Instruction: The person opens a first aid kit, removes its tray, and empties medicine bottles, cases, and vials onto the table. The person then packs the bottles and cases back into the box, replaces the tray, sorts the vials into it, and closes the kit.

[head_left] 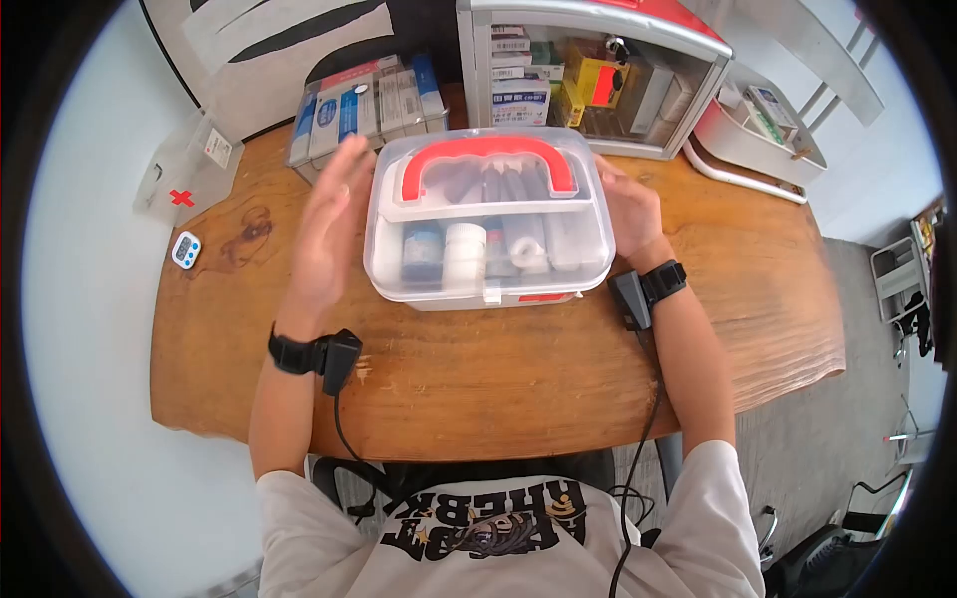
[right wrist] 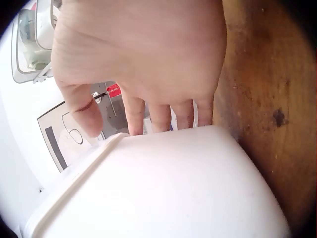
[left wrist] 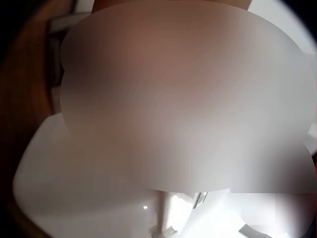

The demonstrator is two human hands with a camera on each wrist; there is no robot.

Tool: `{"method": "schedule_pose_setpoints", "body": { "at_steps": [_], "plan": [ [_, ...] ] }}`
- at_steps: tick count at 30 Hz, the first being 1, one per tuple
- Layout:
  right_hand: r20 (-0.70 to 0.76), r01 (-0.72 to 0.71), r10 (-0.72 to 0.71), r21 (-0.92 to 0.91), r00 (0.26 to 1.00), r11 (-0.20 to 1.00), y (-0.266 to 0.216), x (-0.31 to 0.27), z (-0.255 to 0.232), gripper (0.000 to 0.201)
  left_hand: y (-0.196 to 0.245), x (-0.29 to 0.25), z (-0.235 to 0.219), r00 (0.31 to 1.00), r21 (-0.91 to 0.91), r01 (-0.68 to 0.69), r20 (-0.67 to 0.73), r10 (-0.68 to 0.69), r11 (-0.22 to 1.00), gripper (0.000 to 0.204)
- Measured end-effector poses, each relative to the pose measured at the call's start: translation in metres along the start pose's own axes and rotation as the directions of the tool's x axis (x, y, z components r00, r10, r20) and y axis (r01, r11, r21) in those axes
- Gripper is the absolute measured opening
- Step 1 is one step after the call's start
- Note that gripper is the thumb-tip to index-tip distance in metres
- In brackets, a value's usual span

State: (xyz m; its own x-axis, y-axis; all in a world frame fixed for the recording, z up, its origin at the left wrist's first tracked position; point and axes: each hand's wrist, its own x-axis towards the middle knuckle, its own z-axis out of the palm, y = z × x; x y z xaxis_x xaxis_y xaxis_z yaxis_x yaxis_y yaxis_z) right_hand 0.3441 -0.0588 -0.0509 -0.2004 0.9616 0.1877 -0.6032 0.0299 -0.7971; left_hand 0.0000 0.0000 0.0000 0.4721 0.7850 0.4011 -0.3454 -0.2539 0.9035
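Observation:
A medicine box (head_left: pixel 488 294) with a clear lid, a white base and a red handle (head_left: pixel 488 149) stands on the wooden table. Through its closed lid show white tubs, a blue-labelled jar and a white roll. To its left, my left hand (head_left: pixel 334 224) is held upright with fingers stretched forward, a gap between palm and box. My right hand (head_left: pixel 630 209) lies along the rear right corner. In the right wrist view its fingers (right wrist: pixel 159 116) pass behind the box's edge, hiding their tips, and the thumb stands apart. Blur covers most of the left wrist view.
Medicine packs (head_left: pixel 374 115) fill a clear container behind the box on the left. A glass-fronted cabinet (head_left: pixel 598 149) with medicine cartons stands behind. A white tray (head_left: pixel 797 159) sits back right; a small timer (head_left: pixel 186 250) and a clear bin with a red cross (head_left: pixel 159 194) are left.

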Motion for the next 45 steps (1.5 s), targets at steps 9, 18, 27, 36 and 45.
{"method": "schedule_pose_setpoints", "body": {
  "at_steps": [9, 18, 27, 36, 45],
  "plan": [
    [0.062, 0.009, -0.001, -0.126, 0.998, 0.992, -0.002, 0.006, -0.009, 0.087, -0.031, 0.004, -0.009, 0.95, -0.352, 0.308, 0.161, -0.267, 0.884, 0.069],
    [0.02, -0.007, 0.011, -0.155, 1.0, 0.988, 0.0, 0.014, -0.017, 0.08, -0.054, 0.009, -0.021, 0.951, -0.488, 0.307, 0.128, -0.281, 0.817, 0.065],
    [0.087, 0.051, -0.037, -0.155, 0.996, 0.987, 0.006, 0.026, -0.025, 0.074, -0.066, 0.016, -0.03, 0.96, -0.539, 0.279, 0.138, -0.244, 0.795, 0.061],
    [-0.004, 0.081, -0.082, -0.113, 0.997, 0.99, 0.002, 0.033, -0.017, 0.079, -0.06, 0.025, -0.024, 0.961, -0.518, 0.276, 0.134, -0.242, 0.809, 0.062],
    [0.153, 0.11, -0.098, -0.07, 0.983, 0.991, -0.001, 0.033, -0.024, 0.08, -0.069, 0.026, -0.033, 0.961, -0.482, 0.275, 0.119, -0.248, 0.832, 0.059]
  ]
}}
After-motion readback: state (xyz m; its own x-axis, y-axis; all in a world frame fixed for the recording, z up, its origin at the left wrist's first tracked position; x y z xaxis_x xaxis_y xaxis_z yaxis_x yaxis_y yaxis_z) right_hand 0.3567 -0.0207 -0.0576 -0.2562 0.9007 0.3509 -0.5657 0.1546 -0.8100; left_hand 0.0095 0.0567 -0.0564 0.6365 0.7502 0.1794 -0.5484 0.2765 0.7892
